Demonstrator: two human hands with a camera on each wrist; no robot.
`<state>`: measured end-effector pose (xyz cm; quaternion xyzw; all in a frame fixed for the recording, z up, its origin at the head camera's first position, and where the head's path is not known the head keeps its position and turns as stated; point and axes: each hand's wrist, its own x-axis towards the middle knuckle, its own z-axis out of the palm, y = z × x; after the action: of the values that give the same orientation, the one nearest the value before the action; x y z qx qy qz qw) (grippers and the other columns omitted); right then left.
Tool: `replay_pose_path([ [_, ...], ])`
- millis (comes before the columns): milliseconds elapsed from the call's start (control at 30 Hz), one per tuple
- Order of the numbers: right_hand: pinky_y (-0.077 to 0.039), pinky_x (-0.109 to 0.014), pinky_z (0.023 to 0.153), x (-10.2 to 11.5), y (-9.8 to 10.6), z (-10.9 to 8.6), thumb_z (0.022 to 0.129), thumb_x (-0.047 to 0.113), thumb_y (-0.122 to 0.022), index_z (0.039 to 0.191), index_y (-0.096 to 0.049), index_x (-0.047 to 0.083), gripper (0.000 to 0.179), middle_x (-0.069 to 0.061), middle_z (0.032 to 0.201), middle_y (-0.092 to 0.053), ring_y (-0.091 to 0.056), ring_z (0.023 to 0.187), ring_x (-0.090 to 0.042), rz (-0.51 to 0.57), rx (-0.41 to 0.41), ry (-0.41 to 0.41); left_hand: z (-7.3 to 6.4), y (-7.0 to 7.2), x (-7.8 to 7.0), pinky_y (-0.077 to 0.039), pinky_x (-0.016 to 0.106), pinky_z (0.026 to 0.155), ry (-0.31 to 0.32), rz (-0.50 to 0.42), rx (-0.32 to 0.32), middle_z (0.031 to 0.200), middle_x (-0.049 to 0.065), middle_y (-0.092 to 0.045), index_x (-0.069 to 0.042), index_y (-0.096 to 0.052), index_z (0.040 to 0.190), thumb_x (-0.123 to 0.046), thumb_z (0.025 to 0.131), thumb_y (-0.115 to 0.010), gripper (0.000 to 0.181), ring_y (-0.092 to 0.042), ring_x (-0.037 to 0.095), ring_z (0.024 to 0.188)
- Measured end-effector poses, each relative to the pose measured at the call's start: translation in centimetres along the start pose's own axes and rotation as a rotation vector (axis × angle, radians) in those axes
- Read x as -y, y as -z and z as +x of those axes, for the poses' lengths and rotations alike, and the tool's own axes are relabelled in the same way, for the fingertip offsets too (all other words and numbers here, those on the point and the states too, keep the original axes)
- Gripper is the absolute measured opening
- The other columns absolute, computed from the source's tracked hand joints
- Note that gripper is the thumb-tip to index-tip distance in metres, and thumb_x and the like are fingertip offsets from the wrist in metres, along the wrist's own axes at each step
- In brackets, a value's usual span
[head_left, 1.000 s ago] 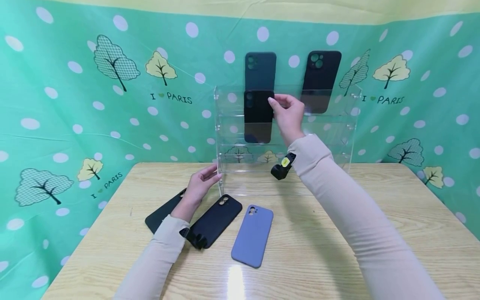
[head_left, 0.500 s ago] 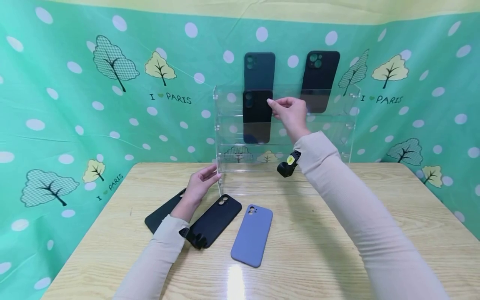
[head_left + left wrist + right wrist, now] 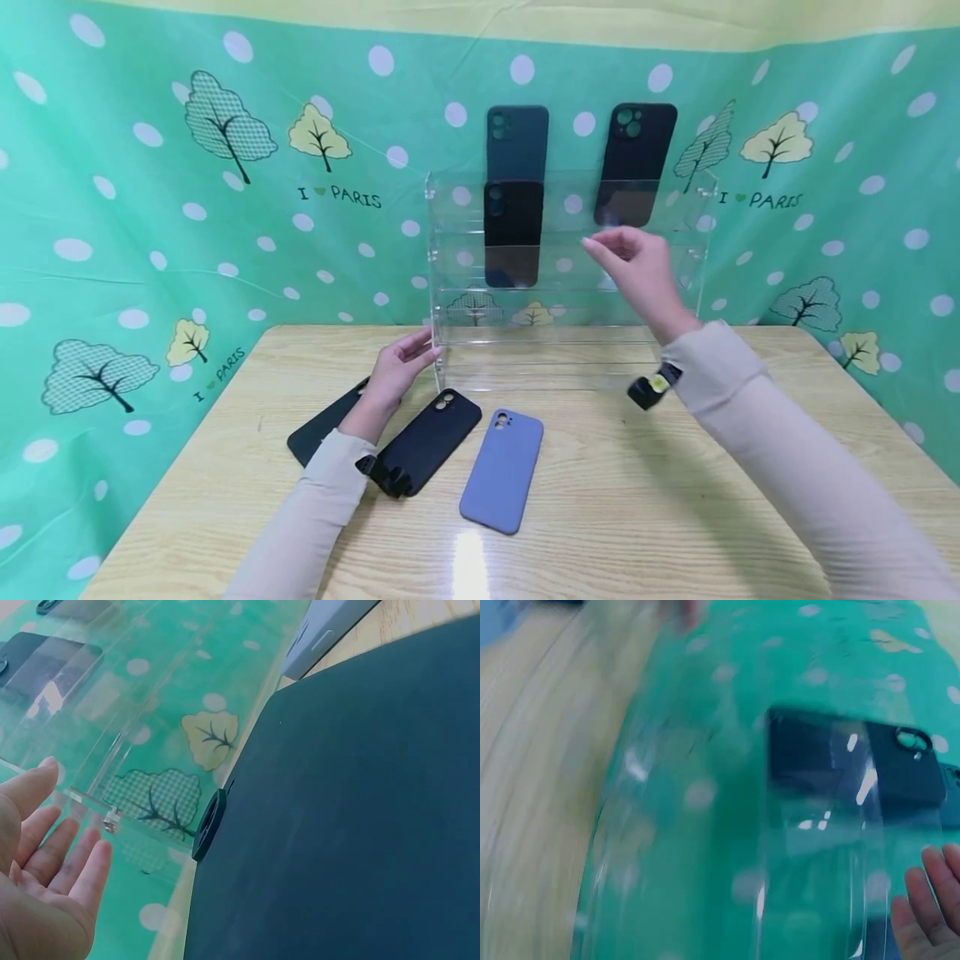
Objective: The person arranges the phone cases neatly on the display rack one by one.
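Note:
A clear acrylic rack (image 3: pixel 570 333) with several tiers stands at the back of the table. My left hand (image 3: pixel 399 375) is at its left side edge, fingers extended and thumb apart in the left wrist view. My right hand (image 3: pixel 637 267) hovers before the rack's right half, holding nothing. A black phone case (image 3: pixel 514 217) stands upright in the second tier, its lower part behind the clear lip. Above it are a dark blue-grey phone case (image 3: pixel 517 142) on the left and a black phone case (image 3: pixel 641 146), slightly tilted, on the right.
On the table lie a lavender-blue phone case (image 3: pixel 502 471), a black phone case (image 3: pixel 435 442) and a dark green-black phone case (image 3: pixel 318 429), the last partly under my left forearm. A green printed cloth (image 3: pixel 300 267) hangs behind the table (image 3: pixel 600 517).
My right hand has let go of the black phone case in the second tier and moved right and down, away from it. The case stays in place. My left hand has hardly moved.

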<state>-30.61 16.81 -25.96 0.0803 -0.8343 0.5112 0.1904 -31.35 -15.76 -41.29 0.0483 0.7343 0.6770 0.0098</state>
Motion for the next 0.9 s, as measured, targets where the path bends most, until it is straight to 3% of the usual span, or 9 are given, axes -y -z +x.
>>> replay_pose_path([
  [233, -0.046, -0.011, 0.075, -3.5, 4.6, -2.9, 0.088, 0.044, -0.062, 0.110, -0.067, 0.007, 0.044, -0.006, 0.106, -0.067, -0.059, 0.087, 0.002, -0.183, -0.061, 0.050, 0.0, 0.0, -0.3, -0.040, 0.037, 0.104, -0.022, 0.019, -0.001, 0.140, 0.015, -0.047, -0.003, -0.047, 0.137, -0.019, 0.090, -0.065, 0.053, -0.048, 0.028, 0.126],
  [433, -0.044, -0.007, 0.074, -6.1, 7.0, -5.3, 0.090, 0.047, -0.058, 0.117, -0.063, 0.008, 0.049, -0.008, 0.115, -0.063, -0.055, 0.090, 0.006, -0.237, -0.071, -0.027, -0.2, 0.0, -0.6, -0.041, 0.037, 0.103, -0.037, 0.046, -0.028, 0.138, 0.016, -0.049, -0.003, -0.049, 0.136, -0.018, 0.090, -0.066, 0.051, -0.049, 0.029, 0.125],
  [633, -0.044, -0.007, 0.074, -9.4, 7.7, -7.5, 0.091, 0.042, -0.060, 0.117, -0.063, 0.005, 0.046, 0.003, 0.108, -0.064, -0.053, 0.092, 0.009, -0.216, -0.141, -0.067, -0.7, 0.4, -1.7, -0.041, 0.037, 0.103, -0.065, 0.064, -0.037, 0.135, 0.015, -0.053, -0.003, -0.052, 0.133, -0.019, 0.091, -0.064, 0.047, -0.051, 0.027, 0.123],
  [767, -0.045, -0.006, 0.074, -11.7, 7.8, -8.7, 0.090, 0.032, -0.064, 0.114, -0.064, 0.002, 0.039, 0.018, 0.097, -0.061, -0.054, 0.090, 0.011, -0.165, -0.267, -0.102, -1.4, 1.0, -2.9, -0.039, 0.038, 0.105, -0.102, 0.063, -0.024, 0.133, 0.014, -0.055, -0.005, -0.055, 0.132, -0.023, 0.092, -0.062, 0.044, -0.052, 0.025, 0.121],
  [900, -0.045, -0.005, 0.075, -13.1, 7.7, -9.0, 0.088, 0.025, -0.068, 0.113, -0.064, 0.001, 0.034, 0.019, 0.094, -0.062, -0.057, 0.090, 0.008, -0.082, -0.379, -0.117, -2.4, 1.3, -4.0, -0.037, 0.038, 0.106, -0.116, 0.073, -0.003, 0.135, 0.014, -0.053, -0.005, -0.054, 0.132, -0.026, 0.093, -0.061, 0.045, -0.051, 0.022, 0.121],
])
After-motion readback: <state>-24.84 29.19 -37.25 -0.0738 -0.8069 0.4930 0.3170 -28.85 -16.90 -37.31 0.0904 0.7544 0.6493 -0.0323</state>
